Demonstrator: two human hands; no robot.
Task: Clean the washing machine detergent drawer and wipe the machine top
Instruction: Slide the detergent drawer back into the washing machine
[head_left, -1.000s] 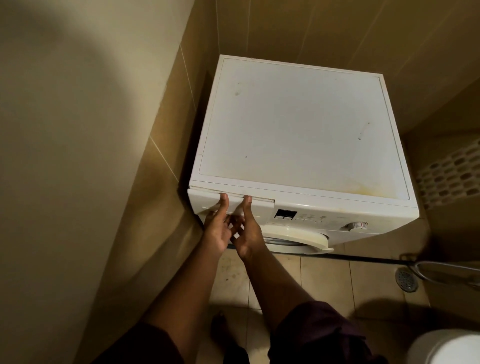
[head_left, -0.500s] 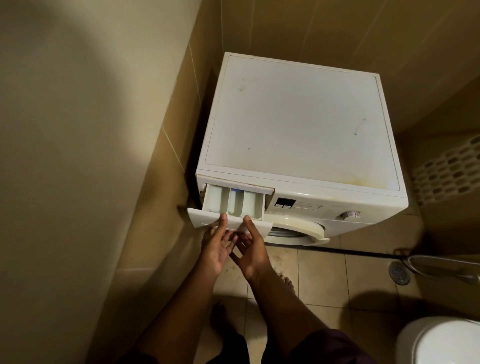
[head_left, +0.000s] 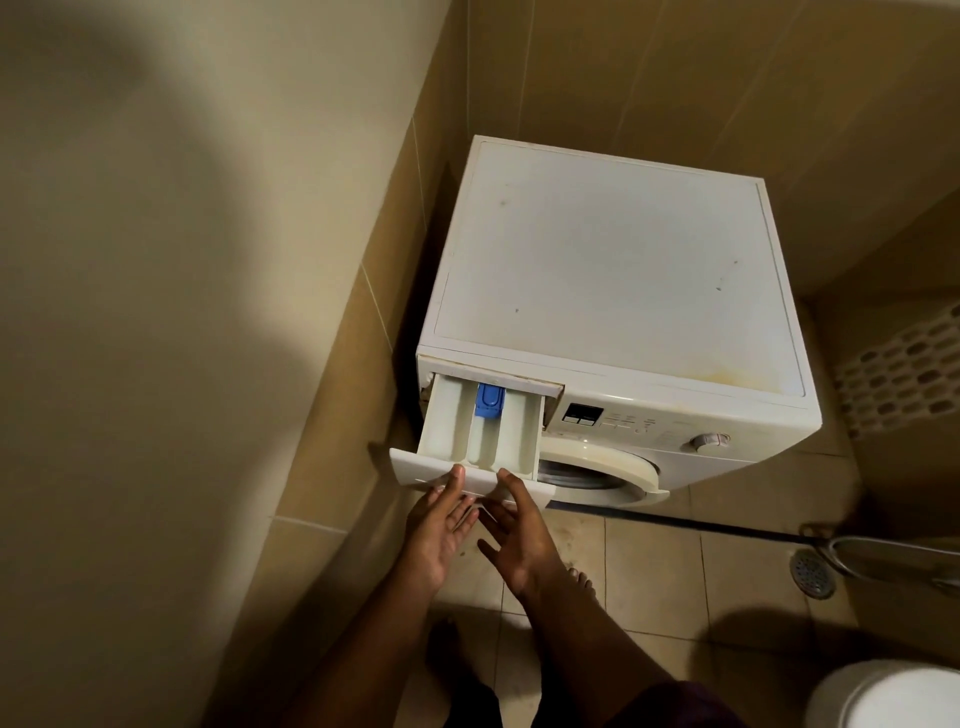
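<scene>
A white front-loading washer (head_left: 613, 291) stands in the corner of a tiled room, its left side close to the wall. Its top (head_left: 597, 270) is bare and carries small dark specks and a yellowish stain near the front right edge.

The drawer (head_left: 480, 441) sits at the upper left of the front panel and is pulled well out toward the camera. It shows 3 long compartments side by side; a blue insert (head_left: 489, 400) lies at the back of the middle 1. The compartments look pale and dull, with no liquid to be made out.

Both hands are at the drawer's front plate. The left hand (head_left: 439, 530) has its thumb on the plate's upper edge and its fingers spread loosely underneath. The right hand (head_left: 519, 535) does the same just beside it, thumb on top, fingers open below; whether the fingers under the plate press on it cannot be told. The 2 hands are close together, nearly touching.

To the right of the drawer are a small display (head_left: 583, 414), a row of buttons and a dial (head_left: 709, 440). Below them the round door (head_left: 597, 467) is partly in view. On the floor tiles to the right is a drain (head_left: 813, 571).
</scene>
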